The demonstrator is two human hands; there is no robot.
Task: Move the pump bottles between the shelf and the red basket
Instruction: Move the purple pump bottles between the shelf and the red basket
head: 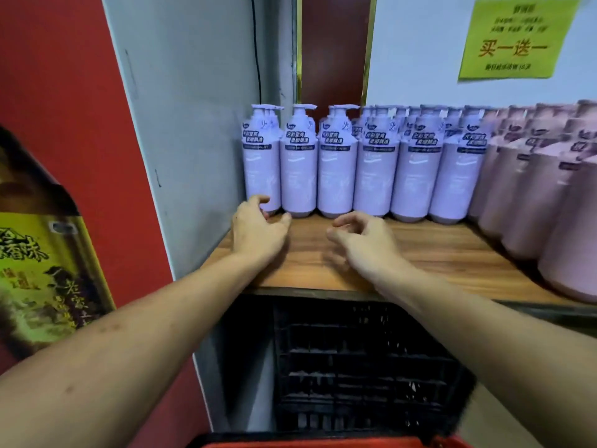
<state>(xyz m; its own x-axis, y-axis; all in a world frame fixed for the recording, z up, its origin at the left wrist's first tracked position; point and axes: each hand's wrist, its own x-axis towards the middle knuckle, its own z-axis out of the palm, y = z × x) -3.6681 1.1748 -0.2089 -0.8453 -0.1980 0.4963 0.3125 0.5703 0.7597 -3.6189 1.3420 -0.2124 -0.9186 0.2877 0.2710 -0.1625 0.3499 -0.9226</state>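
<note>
Several lilac pump bottles (298,169) stand in rows at the back of a wooden shelf (436,250). My left hand (258,229) is at the foot of the leftmost lilac bottle (260,166), fingers loosely curved beside its base and gripping nothing. My right hand (361,242) hovers over the bare shelf in front of the row, fingers loosely curled and holding nothing. The red basket (326,442) shows only as a strip of rim at the bottom edge.
Pink pump bottles (542,202) fill the shelf's right side. A grey panel (193,124) walls off the left. A black crate (355,363) sits under the shelf. A yellow-green sign (517,40) hangs on the back wall, and a printed poster (42,253) on the red wall.
</note>
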